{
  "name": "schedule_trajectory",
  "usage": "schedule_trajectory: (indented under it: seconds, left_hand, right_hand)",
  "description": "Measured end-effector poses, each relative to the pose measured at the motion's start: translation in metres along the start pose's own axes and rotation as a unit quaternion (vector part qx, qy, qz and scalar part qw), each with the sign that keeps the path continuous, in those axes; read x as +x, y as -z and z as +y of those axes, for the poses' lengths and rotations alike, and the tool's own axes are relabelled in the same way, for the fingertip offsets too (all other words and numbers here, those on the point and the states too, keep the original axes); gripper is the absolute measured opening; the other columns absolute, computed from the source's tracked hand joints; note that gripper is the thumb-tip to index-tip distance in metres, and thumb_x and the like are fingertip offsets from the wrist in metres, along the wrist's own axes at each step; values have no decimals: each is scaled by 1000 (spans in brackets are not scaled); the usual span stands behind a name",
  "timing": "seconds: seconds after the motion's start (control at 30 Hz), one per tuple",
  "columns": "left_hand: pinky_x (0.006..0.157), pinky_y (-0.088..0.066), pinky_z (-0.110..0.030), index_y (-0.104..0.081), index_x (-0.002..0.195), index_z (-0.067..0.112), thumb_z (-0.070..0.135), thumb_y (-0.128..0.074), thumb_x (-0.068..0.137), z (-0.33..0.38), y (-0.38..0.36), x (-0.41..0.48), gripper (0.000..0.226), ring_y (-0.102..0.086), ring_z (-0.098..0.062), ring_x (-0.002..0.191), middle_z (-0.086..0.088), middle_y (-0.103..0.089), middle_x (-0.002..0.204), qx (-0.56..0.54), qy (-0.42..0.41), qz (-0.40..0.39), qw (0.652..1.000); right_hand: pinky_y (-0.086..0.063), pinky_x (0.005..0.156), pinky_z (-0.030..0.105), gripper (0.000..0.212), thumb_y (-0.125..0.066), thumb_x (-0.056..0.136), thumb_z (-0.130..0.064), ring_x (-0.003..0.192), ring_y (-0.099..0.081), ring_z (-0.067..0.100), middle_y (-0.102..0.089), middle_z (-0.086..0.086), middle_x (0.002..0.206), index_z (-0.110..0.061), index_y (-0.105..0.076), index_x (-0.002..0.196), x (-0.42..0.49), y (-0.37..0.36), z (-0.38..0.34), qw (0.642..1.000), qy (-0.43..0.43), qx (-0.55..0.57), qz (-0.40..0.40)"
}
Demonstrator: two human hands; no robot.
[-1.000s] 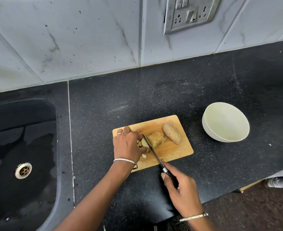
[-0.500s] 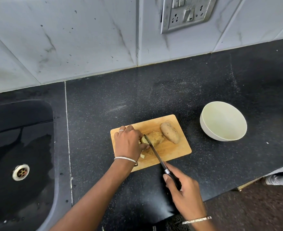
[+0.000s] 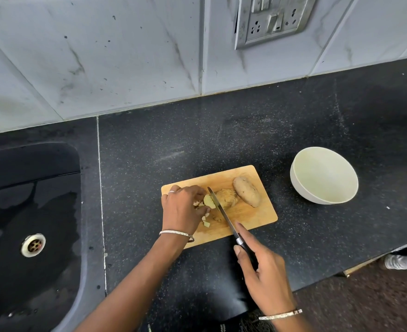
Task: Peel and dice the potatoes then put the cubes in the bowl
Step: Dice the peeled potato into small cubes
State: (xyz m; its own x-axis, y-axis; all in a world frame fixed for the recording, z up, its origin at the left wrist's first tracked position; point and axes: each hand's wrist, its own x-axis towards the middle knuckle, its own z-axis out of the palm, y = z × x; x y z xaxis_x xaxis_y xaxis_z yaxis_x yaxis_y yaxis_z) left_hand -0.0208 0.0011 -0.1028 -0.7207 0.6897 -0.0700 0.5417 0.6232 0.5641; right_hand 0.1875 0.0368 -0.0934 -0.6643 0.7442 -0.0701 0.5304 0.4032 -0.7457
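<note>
The right hand [image 3: 267,279] is wrapped round the black handle of a kitchen knife [image 3: 224,212], just off the near edge of the wooden cutting board [image 3: 253,216], with the index finger stretched out straight beside the blade. The blade runs diagonally across the board, its tip toward the board's far edge.

The left hand [image 3: 181,209] sits over the board's left half, fingers curled down and holding a pale potato chunk [image 3: 208,201] against the left side of the blade. A ring [image 3: 171,192] shows on 1 finger, and each wrist carries a thin bangle [image 3: 176,234].

On the blade's right side, at the middle of the board, lies the part-peeled potato [image 3: 227,197], touching the blade. Just beside it, toward the board's right far corner, lies 1 unpeeled potato [image 3: 247,191]. A few small potato cubes [image 3: 206,222] lie on the board beside the left hand, near the board's near edge.

The board rests on a black speckled countertop [image 3: 221,140]. A white bowl [image 3: 322,176] stands on the counter to the right of the board, apart from it. A black sink [image 3: 30,212] with a metal drain [image 3: 33,244] is well to the board's left. Behind the board rise grey marbled wall tiles [image 3: 101,56] bearing a metal socket plate [image 3: 272,17].
</note>
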Motion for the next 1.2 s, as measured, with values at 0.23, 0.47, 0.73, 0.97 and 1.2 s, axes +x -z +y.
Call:
schedule_trajectory:
  seconds: [0.23, 0.47, 0.73, 0.97, 1.2]
  left_hand:
    - [84, -39, -36, -73, 96, 31, 32, -83, 72, -4, -7, 2, 26, -55, -15, 94, 14, -72, 87, -8, 1, 6, 1000]
    - [85, -45, -41, -74, 97, 32, 35, -83, 70, -9, -10, 3, 28, -57, -16, 90, 14, -72, 85, -18, -1, 1, 1000]
    - [84, -44, -38, -74, 104, 28, 34, -81, 73, -9, -13, 6, 33, -54, -19, 93, 11, -73, 91, 2, -1, -7, 1000]
    - [85, -46, -39, -75, 99, 29, 34, -82, 72, -7, -10, 11, 28, -55, -20, 93, 11, -73, 91, 6, 22, -31, 999]
    - [87, -46, -39, -75, 97, 29, 34, -81, 73, -5, -6, 14, 26, -56, -19, 95, 11, -72, 88, 17, 24, -46, 999]
  right_hand:
    - [-29, 54, -1, 55, -64, 94, -19, 61, -49, -17, -72, -13, 98, -44, -47, 140, 1, -9, 4, 1000, 15, -27, -6]
    - [-35, 57, 2, 59, -64, 94, -19, 62, -53, -9, -72, -11, 100, -45, -43, 143, 2, -15, 4, 999, 27, -45, 4]
    - [-54, 64, 32, 67, -58, 96, -22, 80, -64, 10, -66, -6, 84, -51, -26, 149, -2, -29, 4, 998, 37, -55, -13]
    - [-43, 55, 25, 73, -56, 97, -19, 64, -53, 6, -46, -15, 72, -54, -17, 149, 0, -34, -3, 995, 3, -89, -36]
    - [-48, 60, 38, 72, -47, 99, -27, 73, -59, 17, -50, -5, 82, -57, -5, 148, 2, -34, -5, 991, -6, -125, -40]
